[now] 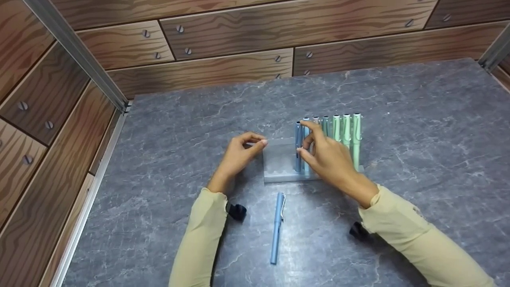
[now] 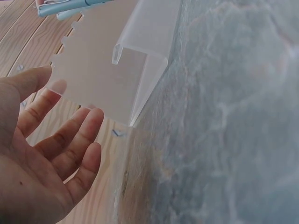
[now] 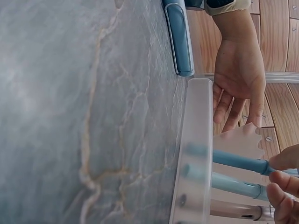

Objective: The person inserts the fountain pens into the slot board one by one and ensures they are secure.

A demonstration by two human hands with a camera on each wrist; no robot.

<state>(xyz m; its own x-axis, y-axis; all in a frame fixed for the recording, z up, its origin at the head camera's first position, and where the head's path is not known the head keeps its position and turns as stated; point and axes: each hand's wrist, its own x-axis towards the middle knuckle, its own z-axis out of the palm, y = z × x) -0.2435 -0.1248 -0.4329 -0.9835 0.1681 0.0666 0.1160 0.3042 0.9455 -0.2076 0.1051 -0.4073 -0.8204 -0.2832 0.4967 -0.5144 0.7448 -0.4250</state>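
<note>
A clear pen stand (image 1: 279,159) holds several capped pens upright in a row toward its right side. My left hand (image 1: 242,153) pinches the stand's left edge between thumb and index finger; in the left wrist view the index fingertip (image 2: 58,87) shows through the plastic. My right hand (image 1: 328,157) holds the dark blue pen (image 1: 298,147), the leftmost in the row, with a fingertip at its cap end and the thumb lower down. Beside it stands a light blue pen (image 3: 233,184), then a pinkish one (image 3: 233,209). Light green pens (image 1: 357,139) fill the right end.
One blue pen (image 1: 277,229) lies on the grey marbled table (image 1: 159,223) in front of the stand, between my forearms. Wood-patterned panels (image 1: 239,32) rise behind the table and along the left.
</note>
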